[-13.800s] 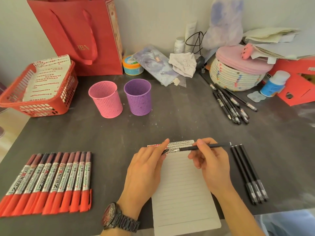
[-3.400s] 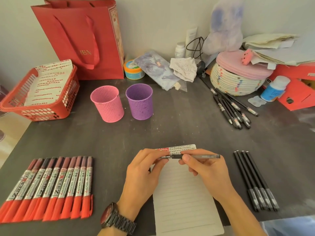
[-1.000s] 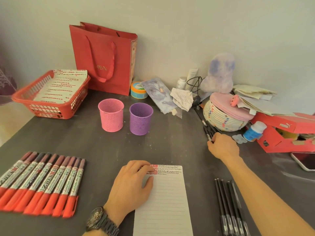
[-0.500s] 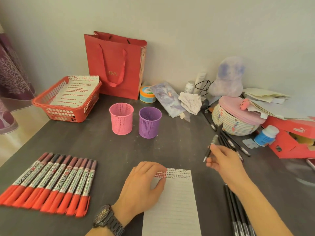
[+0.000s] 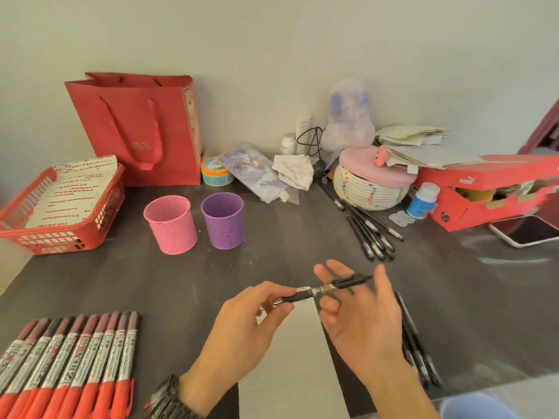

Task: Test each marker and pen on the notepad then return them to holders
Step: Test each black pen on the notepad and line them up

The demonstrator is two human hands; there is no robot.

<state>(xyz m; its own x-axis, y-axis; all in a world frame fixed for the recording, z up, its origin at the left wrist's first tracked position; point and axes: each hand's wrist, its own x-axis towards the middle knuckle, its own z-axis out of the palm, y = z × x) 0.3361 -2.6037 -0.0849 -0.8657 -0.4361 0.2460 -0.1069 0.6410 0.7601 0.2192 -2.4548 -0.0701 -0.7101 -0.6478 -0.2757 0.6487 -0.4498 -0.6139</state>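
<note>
Far left of frame: a red basket (image 5: 60, 234) holding printed sheets stands on the dark table (image 5: 151, 279). Below it, lower left, a row of red markers (image 5: 69, 367) lies side by side, capped ends toward the bottom edge. Upper left: a red paper bag (image 5: 139, 128) stands upright against the wall.

Left of centre: a pink holder (image 5: 171, 225) and a purple holder (image 5: 223, 220) stand upright just beside each other, apart; nothing shows above either rim.

Centre, lower half: the left hand (image 5: 242, 334), a watch (image 5: 169, 397) at its wrist, pinches the tip end of a black pen (image 5: 320, 289) between thumb and forefinger. The pen lies roughly level, held above the top edge of the notepad (image 5: 290, 358), which lies flat on the table beneath both hands.

Right of centre: the right hand (image 5: 360, 322) is released, fingers spread and relaxed; the pen's rear end lies across them, ungripped.

Further right: one group of black pens (image 5: 419, 355) lies just beside the notepad, partly hidden by the right hand. A second group (image 5: 372, 237) lies higher up, near a woven basket (image 5: 372, 192) with a pink lid.

Far right: a red shoebox (image 5: 490, 195) and a phone (image 5: 526, 234).
</note>
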